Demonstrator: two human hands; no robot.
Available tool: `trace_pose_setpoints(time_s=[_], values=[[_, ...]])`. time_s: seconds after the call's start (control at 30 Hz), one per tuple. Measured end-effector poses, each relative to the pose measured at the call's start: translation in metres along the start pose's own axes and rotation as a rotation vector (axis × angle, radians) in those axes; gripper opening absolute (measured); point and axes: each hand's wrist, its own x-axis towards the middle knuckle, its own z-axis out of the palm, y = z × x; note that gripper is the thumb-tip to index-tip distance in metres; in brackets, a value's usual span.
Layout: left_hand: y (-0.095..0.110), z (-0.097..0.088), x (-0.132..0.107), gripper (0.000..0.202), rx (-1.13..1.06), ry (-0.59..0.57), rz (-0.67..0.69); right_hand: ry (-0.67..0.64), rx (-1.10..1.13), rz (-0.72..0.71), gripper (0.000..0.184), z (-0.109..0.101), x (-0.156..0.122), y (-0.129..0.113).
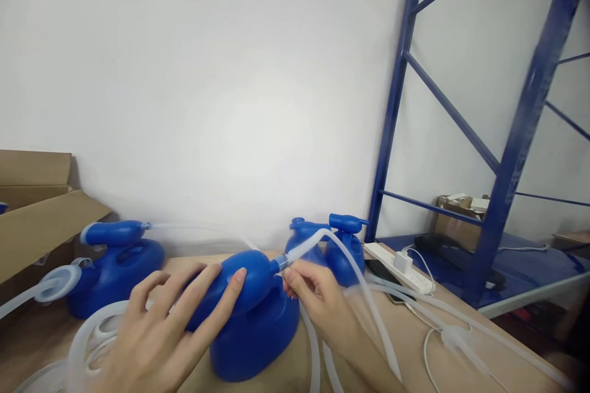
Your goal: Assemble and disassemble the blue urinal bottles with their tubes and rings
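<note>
A blue plastic container (258, 331) with a bulbous handle stands on the table in front of me. My left hand (161, 331) wraps round that handle and holds it. My right hand (318, 301) pinches the end of a clear flexible tube (350, 258) right where it meets the nozzle at the tip of the handle. The tube arcs up and over to the right, then runs down across the table.
A second blue container (115, 270) with its own tube and a white ring stands at left, a third (332, 245) behind. An open cardboard box (37, 215) is far left. A white power strip (401, 264), a phone and cables lie right, beside a blue metal rack (520, 135).
</note>
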Motion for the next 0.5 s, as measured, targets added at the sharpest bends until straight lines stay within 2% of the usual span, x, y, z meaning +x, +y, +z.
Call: trace_pose_setpoints(time_s=[0.13, 0.33, 0.5], values=[[0.003, 0.006, -0.003, 0.062, -0.081, 0.001, 0.032, -0.058, -0.033, 0.073, 0.05, -0.007, 0.001, -0.004], [0.01, 0.01, -0.011, 0.062, -0.133, 0.039, -0.025, -0.251, 0.128, 0.257, 0.068, -0.022, 0.006, -0.003], [0.008, 0.003, -0.008, 0.053, -0.083, 0.052, 0.162, -0.301, 0.211, 0.291, 0.064, -0.026, 0.006, -0.001]])
